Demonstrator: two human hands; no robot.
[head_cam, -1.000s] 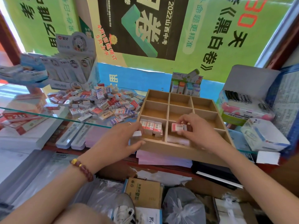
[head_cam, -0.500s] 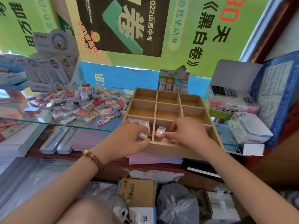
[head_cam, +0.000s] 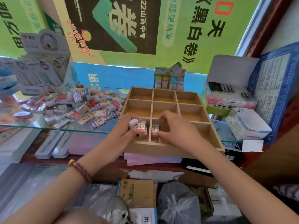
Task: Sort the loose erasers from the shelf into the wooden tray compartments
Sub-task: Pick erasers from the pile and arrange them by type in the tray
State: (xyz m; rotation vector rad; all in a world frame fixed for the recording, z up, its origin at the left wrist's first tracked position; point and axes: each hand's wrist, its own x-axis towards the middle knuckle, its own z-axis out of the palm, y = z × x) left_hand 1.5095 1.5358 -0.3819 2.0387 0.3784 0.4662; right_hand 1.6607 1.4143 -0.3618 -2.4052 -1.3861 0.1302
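Green posters [head_cam: 202, 29] behind, glass shelf [head_cam: 48, 126] — daylight, dark wooden frame [head_cam: 265, 29] right

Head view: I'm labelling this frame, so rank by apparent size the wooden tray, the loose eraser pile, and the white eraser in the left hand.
1. Wooden tray, largest.
2. Loose eraser pile: close to the tray in spread, but farther from the camera, so unsure.
3. White eraser in the left hand, clearly smallest.

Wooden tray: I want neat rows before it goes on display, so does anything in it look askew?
Mostly tidy. In the wooden tray, erasers sit only in the two near compartments under the left hand and right hand. The white eraser in the left fingers is tilted, not yet seated. The loose pile remains jumbled.
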